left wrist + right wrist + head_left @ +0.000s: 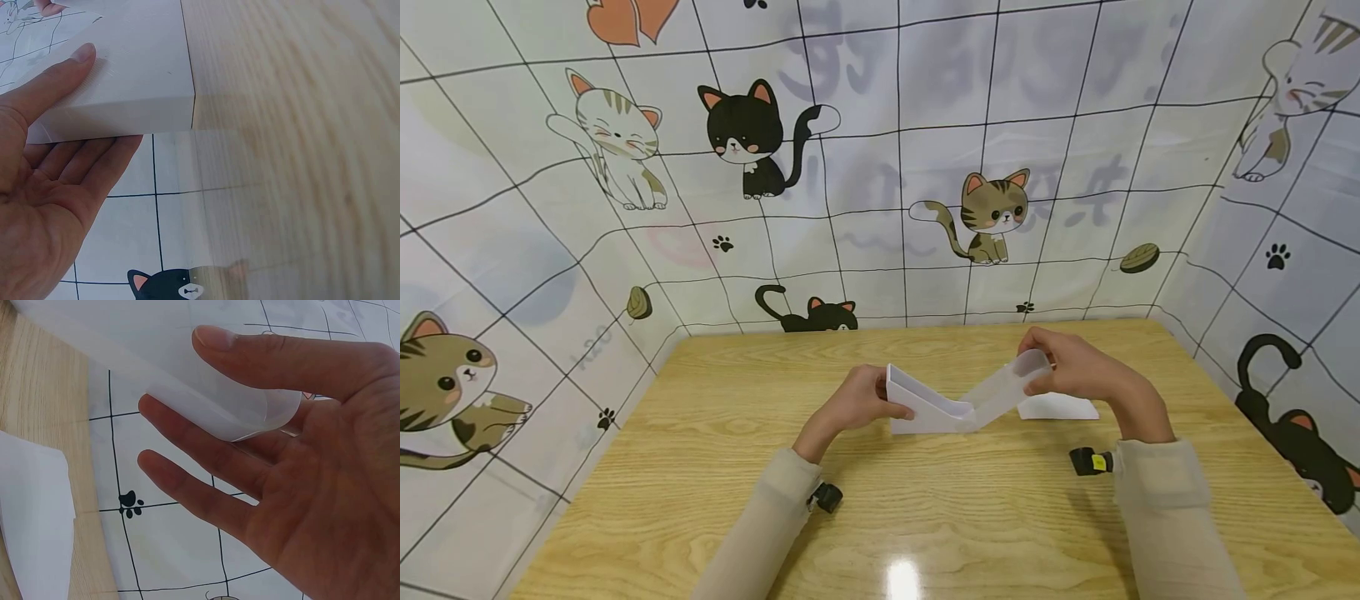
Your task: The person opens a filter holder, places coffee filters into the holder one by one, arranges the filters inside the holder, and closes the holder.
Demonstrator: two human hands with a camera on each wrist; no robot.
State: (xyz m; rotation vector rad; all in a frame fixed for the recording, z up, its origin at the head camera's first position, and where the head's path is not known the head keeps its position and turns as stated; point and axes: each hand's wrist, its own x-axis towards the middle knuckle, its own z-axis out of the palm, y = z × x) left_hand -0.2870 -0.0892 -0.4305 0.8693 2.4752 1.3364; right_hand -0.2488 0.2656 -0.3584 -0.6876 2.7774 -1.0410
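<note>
A white open-topped box (925, 412) with a sloping upper edge rests on the wooden table. My left hand (861, 396) grips its tall left end. In the left wrist view the thumb lies on one face of the box (137, 75) and the other fingers are on the opposite side. A translucent plastic piece (1003, 390) slants up to the right from the box's low end. My right hand (1078, 362) holds its raised, rounded end (250, 415) between thumb and fingers. Whether the two pieces are joined, I cannot tell.
White paper (1060, 407) lies on the table (760, 517) below and behind the right hand. A sheet printed with cats and grid lines (865, 200) stands along the back and sides of the table. Small black cameras (1090, 462) sit at both wrists.
</note>
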